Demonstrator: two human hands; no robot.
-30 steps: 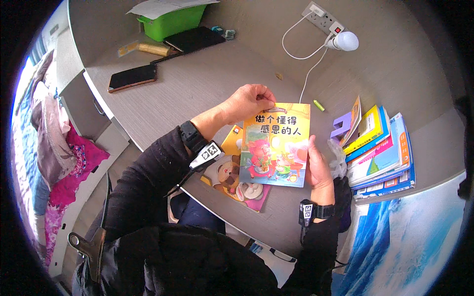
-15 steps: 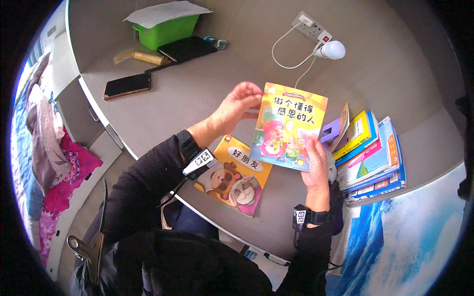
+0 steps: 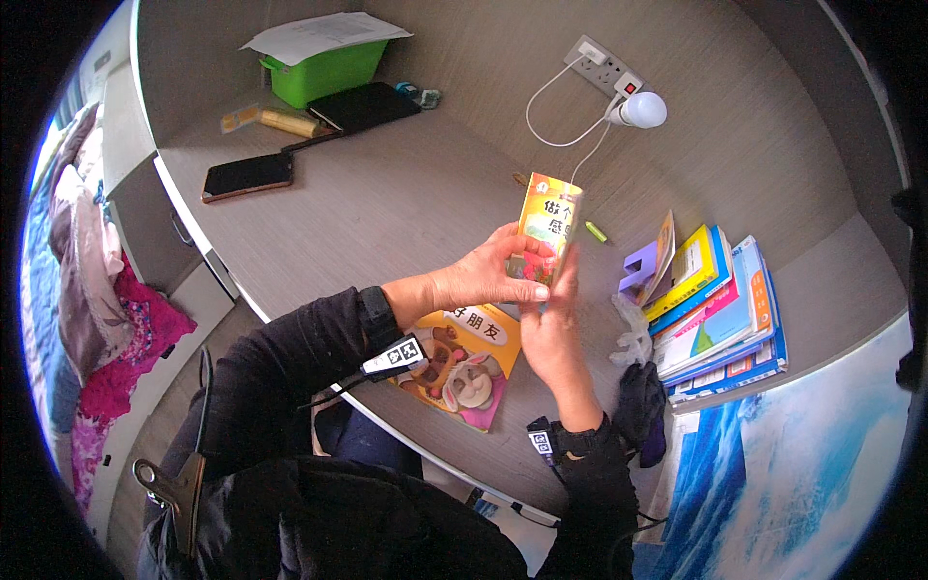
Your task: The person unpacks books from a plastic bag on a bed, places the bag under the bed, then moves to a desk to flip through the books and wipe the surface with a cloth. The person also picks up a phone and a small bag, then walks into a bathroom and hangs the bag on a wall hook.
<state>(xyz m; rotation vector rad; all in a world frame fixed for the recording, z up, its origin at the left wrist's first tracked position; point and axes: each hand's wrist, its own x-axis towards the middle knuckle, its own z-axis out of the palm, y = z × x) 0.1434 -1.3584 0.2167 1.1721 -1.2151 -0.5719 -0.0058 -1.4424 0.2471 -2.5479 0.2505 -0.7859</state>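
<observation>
A thin picture book (image 3: 544, 215) with a yellow cover stands raised above the desk, bent or turned so only a narrow part of its front shows. My left hand (image 3: 493, 275) grips it at its lower left, thumb across the front. From below and the right, my right hand (image 3: 556, 333) holds the lower right side, its fingers partly behind the book. Beneath my hands, a second picture book (image 3: 469, 372) with cartoon animals on an orange cover lies flat on the desk, its top partly covered by my left hand.
At the right, several books (image 3: 725, 309) lean in a stack beside a dark cloth (image 3: 640, 411). A green crayon-like stick (image 3: 595, 232) lies near the wall. A phone (image 3: 247, 177), a green bin (image 3: 327, 73) and a black tablet-like slab (image 3: 364, 104) sit at the far left. A bulb (image 3: 643, 110) hangs by the power strip (image 3: 604, 68).
My left hand has come from beside the upper edge onto the book's front. The book has gone from flat and facing up to a narrow, bent or turned shape; my right hand has moved left.
</observation>
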